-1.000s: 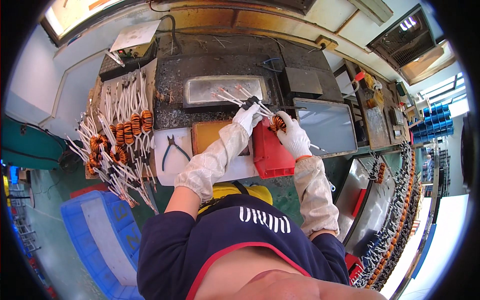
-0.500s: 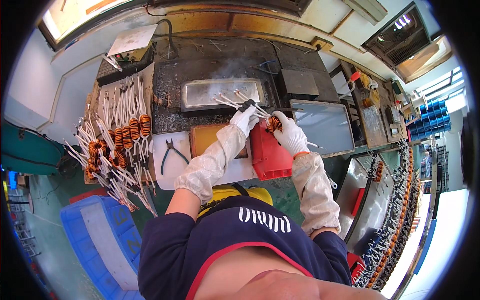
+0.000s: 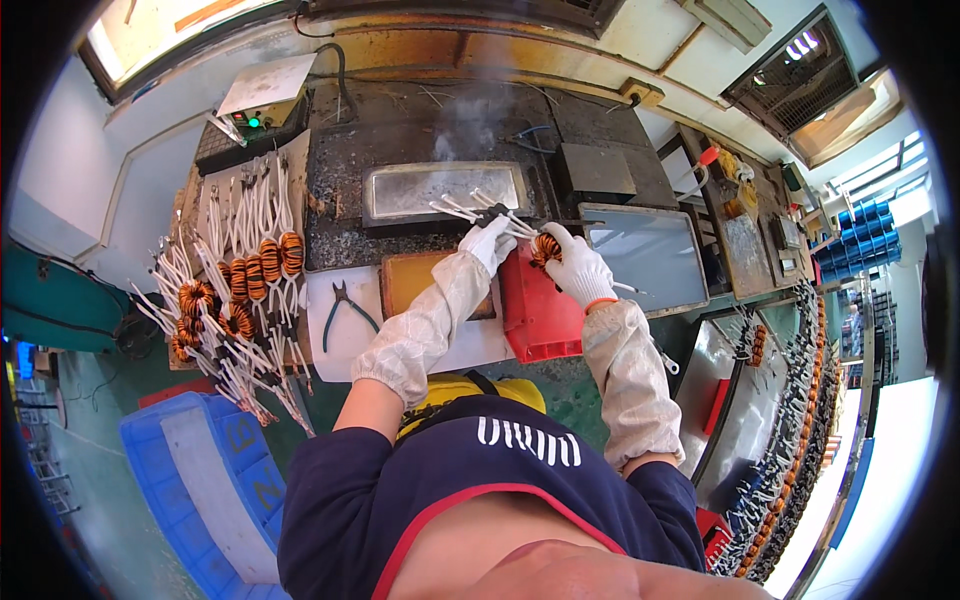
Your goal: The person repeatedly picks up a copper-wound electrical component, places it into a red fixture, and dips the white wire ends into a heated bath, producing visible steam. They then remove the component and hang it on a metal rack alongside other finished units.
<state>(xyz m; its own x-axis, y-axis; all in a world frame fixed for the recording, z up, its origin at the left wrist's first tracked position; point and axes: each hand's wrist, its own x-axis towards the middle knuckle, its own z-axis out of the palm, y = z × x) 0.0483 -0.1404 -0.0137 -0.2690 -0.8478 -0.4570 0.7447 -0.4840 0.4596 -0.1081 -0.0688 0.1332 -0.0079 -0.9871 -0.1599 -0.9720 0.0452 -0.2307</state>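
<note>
The step in hand looks like dipping coil leads in the solder bath [image 3: 447, 190], a shallow steel tray of molten metal with smoke rising off its far side. The left hand [image 3: 488, 240], gloved, is closed on a dark tool whose tip pinches a fan of white leads [image 3: 470, 208] out over the bath's near edge. The right hand [image 3: 578, 270], also gloved, is closed around a copper coil [image 3: 546, 248] just right of the bath's near corner.

To do it well, I judge, only the lead tips should go under, the coil body kept level and clear of the metal, and both gloves held back from the rim. A short, steady dip seems safer than a slow one.

The red bin [image 3: 535, 310] just nearer than the bath stands tilted; its contents are hidden. An orange tray [image 3: 412, 280] beside the bin, near side of the bath, looks bare. Left of the bath a board [image 3: 240, 270] carries many finished coils with white leads; pliers [image 3: 345, 310] lie between board and tray. A blue crate [image 3: 205, 480] sits well nearer and left, below the worktop.
</note>
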